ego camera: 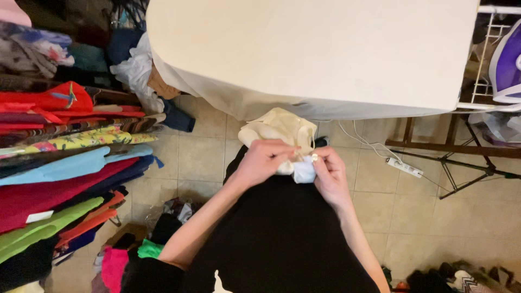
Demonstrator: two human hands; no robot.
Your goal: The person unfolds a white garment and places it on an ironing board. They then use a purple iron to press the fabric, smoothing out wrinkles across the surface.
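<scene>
Both hands' fingers, left hand (pixel 264 161) and right hand (pixel 329 172), pinched on a cream garment (pixel 282 130) below the ironing board (pixel 325 54).

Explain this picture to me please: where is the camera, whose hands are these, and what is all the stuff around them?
The camera sits on a person's head and looks straight down, so both hands are that person's own. The left hand and right hand together pinch a small cream and white garment held in front of the body. Just beyond it stands an ironing board with a cream cover, bare on top. A purple and white iron rests on the rack at its right end. On the left are stacks of folded clothes in many colours. A white power strip lies on the tiled floor.
</scene>
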